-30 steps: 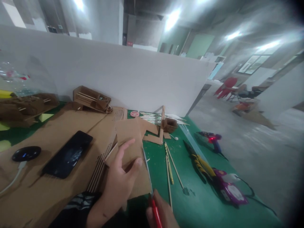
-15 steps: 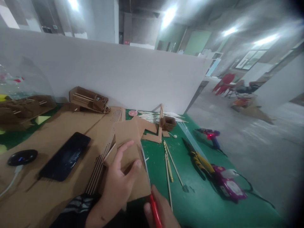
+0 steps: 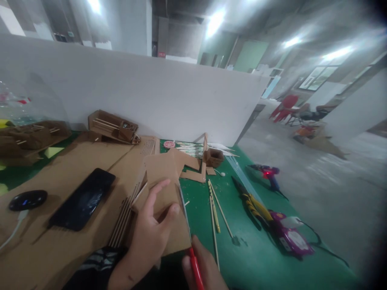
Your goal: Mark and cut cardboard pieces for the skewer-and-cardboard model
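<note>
My left hand [image 3: 155, 221] lies on a brown cardboard piece [image 3: 178, 237], its thumb and forefinger spread apart over the surface. At the bottom, my right hand [image 3: 204, 268] is wrapped round a red-handled tool [image 3: 196, 266]. A thin, straight metal strip [image 3: 184, 205] runs up from the red handle along the cardboard's right edge; whether it is a blade cannot be made out. The cardboard piece reaches over the green table [image 3: 242, 257], beside a larger cardboard sheet [image 3: 81, 157].
Left are a black phone [image 3: 83, 199], a black oval device [image 3: 28, 200] and cardboard models [image 3: 113, 127]. Right lie wooden sticks [image 3: 214, 209], yellow-black pliers [image 3: 252, 205], a purple device [image 3: 292, 235] and a glue gun [image 3: 269, 173]. A white partition [image 3: 136, 88] stands behind.
My right hand and the red handle have shifted very slightly left. My left hand keeps its place on the cardboard.
</note>
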Demonstrator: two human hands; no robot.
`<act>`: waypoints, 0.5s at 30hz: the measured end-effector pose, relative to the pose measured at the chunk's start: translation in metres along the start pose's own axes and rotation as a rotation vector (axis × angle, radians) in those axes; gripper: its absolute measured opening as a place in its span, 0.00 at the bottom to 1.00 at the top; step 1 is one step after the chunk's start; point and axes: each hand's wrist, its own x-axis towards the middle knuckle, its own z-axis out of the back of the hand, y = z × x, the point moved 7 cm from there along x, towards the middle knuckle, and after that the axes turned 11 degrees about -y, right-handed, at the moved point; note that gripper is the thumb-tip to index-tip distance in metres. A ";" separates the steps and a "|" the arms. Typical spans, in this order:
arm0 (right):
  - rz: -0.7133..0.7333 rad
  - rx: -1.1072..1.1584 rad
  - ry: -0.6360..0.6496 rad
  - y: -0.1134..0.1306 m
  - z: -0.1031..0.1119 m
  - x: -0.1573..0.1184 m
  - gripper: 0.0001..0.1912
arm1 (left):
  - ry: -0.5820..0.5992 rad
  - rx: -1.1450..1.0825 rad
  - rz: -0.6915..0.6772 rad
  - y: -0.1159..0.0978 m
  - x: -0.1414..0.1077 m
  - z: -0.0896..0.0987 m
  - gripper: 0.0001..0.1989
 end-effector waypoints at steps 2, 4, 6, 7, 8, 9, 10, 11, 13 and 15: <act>0.035 -0.001 -0.008 0.003 0.000 0.000 0.20 | 0.004 0.004 -0.005 0.000 0.000 0.000 0.23; 0.061 0.004 -0.001 0.006 0.000 0.001 0.21 | -0.002 0.007 -0.009 0.000 0.000 0.001 0.23; 0.070 0.001 0.020 0.007 -0.002 0.003 0.23 | -0.006 0.003 -0.006 -0.001 0.001 0.001 0.23; 0.069 -0.005 0.032 0.007 -0.003 0.004 0.23 | -0.001 -0.004 -0.001 -0.001 0.001 0.001 0.23; 0.067 -0.010 0.039 0.007 -0.004 0.005 0.23 | 0.005 -0.011 0.005 -0.001 0.001 0.001 0.23; 0.064 -0.013 0.040 0.006 -0.005 0.006 0.23 | 0.011 -0.016 0.011 -0.002 0.001 0.000 0.23; 0.057 -0.015 0.034 0.006 -0.005 0.006 0.22 | 0.013 -0.021 0.019 -0.002 0.001 0.000 0.23; 0.046 -0.015 0.028 0.005 -0.005 0.007 0.22 | 0.010 -0.023 0.025 -0.002 0.001 0.001 0.23; 0.018 -0.011 0.030 0.004 -0.006 0.007 0.23 | -0.005 -0.017 0.023 -0.002 0.002 0.002 0.23; -0.012 -0.007 0.039 0.003 -0.007 0.008 0.23 | -0.011 -0.005 0.011 -0.003 0.002 0.002 0.22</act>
